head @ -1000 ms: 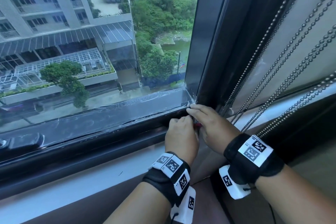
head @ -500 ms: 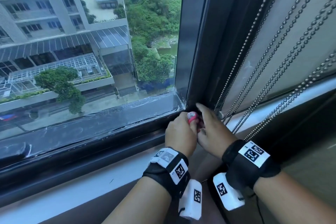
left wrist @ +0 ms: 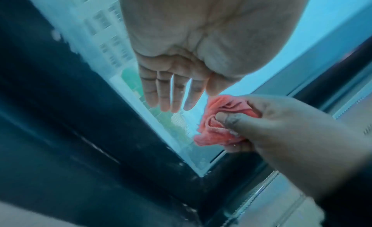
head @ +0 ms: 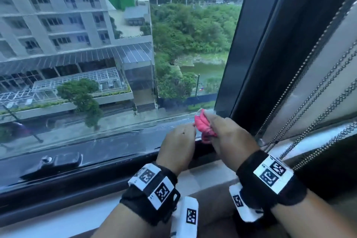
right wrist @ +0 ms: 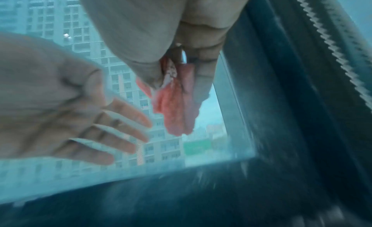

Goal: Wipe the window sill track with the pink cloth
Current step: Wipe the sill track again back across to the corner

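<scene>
The bunched pink cloth (head: 203,124) is lifted in front of the glass, above the right end of the dark window sill track (head: 108,162). My right hand (head: 224,133) pinches it between thumb and fingers; the left wrist view shows the thumb pressed into the pink cloth (left wrist: 217,123), and the right wrist view shows the cloth (right wrist: 175,108) hanging from the pinch. My left hand (head: 178,139) is just left of the cloth. Its fingers (left wrist: 171,93) are straight and hold nothing. The left hand (right wrist: 84,119) shows the same in the right wrist view.
A dark vertical window frame (head: 251,48) rises right of the hands. Several bead chains (head: 309,94) of a blind hang at the right. A black latch (head: 63,160) sits on the lower frame at the left. The white inner sill (head: 58,220) runs below.
Both hands have risen from the right corner of the track. The cloth came up, now pinched by the right hand alone, and the left hand's fingers have straightened beside it.
</scene>
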